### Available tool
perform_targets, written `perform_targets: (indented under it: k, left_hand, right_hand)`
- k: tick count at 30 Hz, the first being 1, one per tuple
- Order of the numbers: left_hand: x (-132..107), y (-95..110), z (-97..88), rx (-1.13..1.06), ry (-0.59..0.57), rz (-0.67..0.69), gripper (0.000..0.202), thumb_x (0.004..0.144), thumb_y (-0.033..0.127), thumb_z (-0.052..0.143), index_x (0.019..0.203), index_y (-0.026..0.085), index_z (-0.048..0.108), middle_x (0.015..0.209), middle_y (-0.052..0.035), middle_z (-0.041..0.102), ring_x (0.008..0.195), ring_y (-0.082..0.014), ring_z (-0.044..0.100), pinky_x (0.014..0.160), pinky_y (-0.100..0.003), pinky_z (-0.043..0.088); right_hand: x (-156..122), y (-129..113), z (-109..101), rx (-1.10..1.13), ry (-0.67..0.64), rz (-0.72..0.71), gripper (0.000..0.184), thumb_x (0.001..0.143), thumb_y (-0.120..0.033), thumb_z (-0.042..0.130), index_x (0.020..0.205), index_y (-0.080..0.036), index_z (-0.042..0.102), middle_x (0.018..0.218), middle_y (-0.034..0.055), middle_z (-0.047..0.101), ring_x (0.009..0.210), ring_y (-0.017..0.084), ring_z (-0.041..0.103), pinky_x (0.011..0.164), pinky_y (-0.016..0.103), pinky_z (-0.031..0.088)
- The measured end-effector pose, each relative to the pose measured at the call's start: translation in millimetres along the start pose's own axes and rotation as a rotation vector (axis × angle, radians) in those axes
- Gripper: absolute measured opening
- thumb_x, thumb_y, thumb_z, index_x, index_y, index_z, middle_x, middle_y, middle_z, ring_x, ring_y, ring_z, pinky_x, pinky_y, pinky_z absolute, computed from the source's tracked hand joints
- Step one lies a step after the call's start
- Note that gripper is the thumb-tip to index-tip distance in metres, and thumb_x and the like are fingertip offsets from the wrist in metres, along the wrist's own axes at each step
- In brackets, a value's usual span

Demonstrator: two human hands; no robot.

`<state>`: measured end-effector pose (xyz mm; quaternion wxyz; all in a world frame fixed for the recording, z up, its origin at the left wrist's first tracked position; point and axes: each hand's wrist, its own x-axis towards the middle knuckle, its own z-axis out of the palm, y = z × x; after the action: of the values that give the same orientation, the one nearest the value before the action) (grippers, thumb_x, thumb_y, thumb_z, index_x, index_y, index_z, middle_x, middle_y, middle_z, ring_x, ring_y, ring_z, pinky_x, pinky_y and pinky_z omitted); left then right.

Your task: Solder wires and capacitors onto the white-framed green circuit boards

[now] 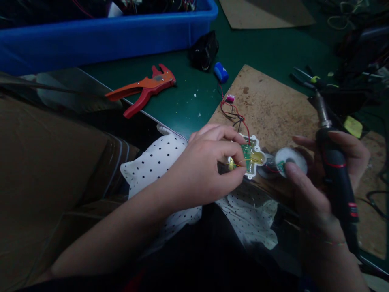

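Thumb and forefinger of the left hand (206,162) met in a pinch on a yellow wire (237,165) by a green circuit board (247,152) in a white casing (254,140), near a brown board's (267,93) edge. The right hand (314,194), loosely curled, held a soldering iron (334,166), thumb at a white disc (294,156). Beyond lay red-orange pliers (148,87), near a blue tray (121,38).

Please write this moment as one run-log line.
Left hand: at green circuit board in white housing | Right hand: holds soldering iron | Tabletop: red-orange wire stripper
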<state>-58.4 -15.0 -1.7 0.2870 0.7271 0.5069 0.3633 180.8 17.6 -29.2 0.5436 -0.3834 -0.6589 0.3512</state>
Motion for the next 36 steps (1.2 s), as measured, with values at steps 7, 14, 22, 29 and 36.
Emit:
perform_targets:
  k: [7,14,22,29,36]
  left_hand:
    - [-1.2,4.2,-2.4,0.032,-0.055,0.114,0.011,0.085,0.019,0.068,0.079,0.025,0.074,0.124,-0.0001,0.068,0.128,-0.0224,0.053,0.110,-0.045,0.036]
    - [1.3,4.7,4.0,0.070,0.072,0.163,0.009,0.092,0.027,0.066,0.090,0.026,0.075,0.112,0.0009,0.075,0.119,-0.0205,0.063,0.104,-0.043,0.038]
    - [3.0,2.0,7.4,0.134,0.192,0.255,0.011,0.094,0.027,0.067,0.098,0.029,0.076,0.108,0.0017,0.077,0.107,-0.0173,0.068,0.096,-0.039,0.043]
    - [11.5,11.0,11.2,0.094,0.085,0.295,0.011,0.097,0.026,0.062,0.103,0.028,0.072,0.112,0.0030,0.077,0.106,-0.0164,0.069,0.094,-0.036,0.045]
    - [18.3,23.1,22.1,0.003,0.024,0.134,0.004,0.097,0.026,0.062,0.095,0.024,0.066,0.091,0.0031,0.076,0.086,-0.0159,0.068,0.089,-0.037,0.044]
  right_hand:
    - [-1.4,-3.2,0.1,-0.026,0.012,0.012,0.078,0.058,-0.005,0.081,0.126,-0.041,0.063,0.125,-0.0029,0.056,0.111,0.019,0.065,0.096,0.038,0.052]
    - [-1.2,-1.2,0.1,-0.012,0.015,0.010,0.078,0.058,-0.004,0.081,0.125,-0.040,0.063,0.127,-0.0033,0.056,0.111,0.018,0.065,0.093,0.034,0.054]
    - [-3.4,-4.8,1.3,-0.004,0.024,0.016,0.077,0.060,-0.004,0.081,0.127,-0.035,0.060,0.127,-0.0016,0.059,0.112,0.018,0.065,0.091,0.031,0.055]
    - [-8.5,-6.4,-1.5,-0.048,0.021,0.063,0.074,0.068,-0.011,0.081,0.133,-0.033,0.054,0.123,0.0038,0.065,0.118,0.025,0.063,0.099,0.043,0.054]
    - [-9.0,-2.4,-6.0,-0.108,0.004,0.050,0.074,0.069,-0.015,0.081,0.134,-0.033,0.052,0.120,0.0057,0.066,0.112,0.027,0.066,0.097,0.051,0.055]
